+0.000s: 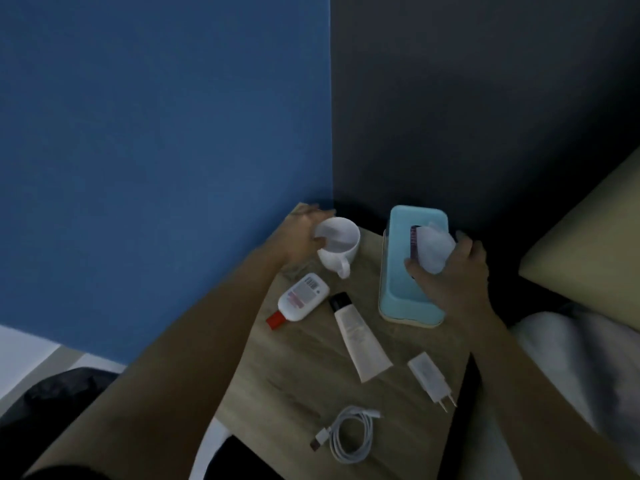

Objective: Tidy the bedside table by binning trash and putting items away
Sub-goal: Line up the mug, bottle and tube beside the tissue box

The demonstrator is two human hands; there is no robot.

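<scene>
Small wood-grain bedside table [298, 386] in a dim corner, blue wall to the left, bed to the right.

Right hand [450, 271] is closed around a crumpled white tissue [433, 245] atop the pale blue rounded tissue box [401, 271], at the table's back right. Cannot tell whether the tissue is loose trash or drawn from the slot. It should weigh next to nothing, soft and crushable; a loose bunching hold is enough, no risk of damage.

Left hand [304, 237] is against the far side of the white ceramic mug [337, 242], back left; fingers curl at the rim, thumb near a pale scrap, possibly tissue, inside it. Whether it truly grips is unclear. Mug likely the heaviest item here, rigid, breakable, glazed and a bit slick. Handle points toward the viewer, so that is the safer hold for lifting.

Other items lying flat, apart from each other:
- white plastic bottle with a red cap [298, 301], just in front of the mug; light, smooth, take it around the body.
- cream squeeze tube with a black cap [356, 337], mid-table; soft-walled, hold near the cap.
- white plug charger [429, 375], hard, grip the block, not the prongs.
- coiled white USB cable [349, 434], near the front edge; floppy, pinch through the coil.
</scene>
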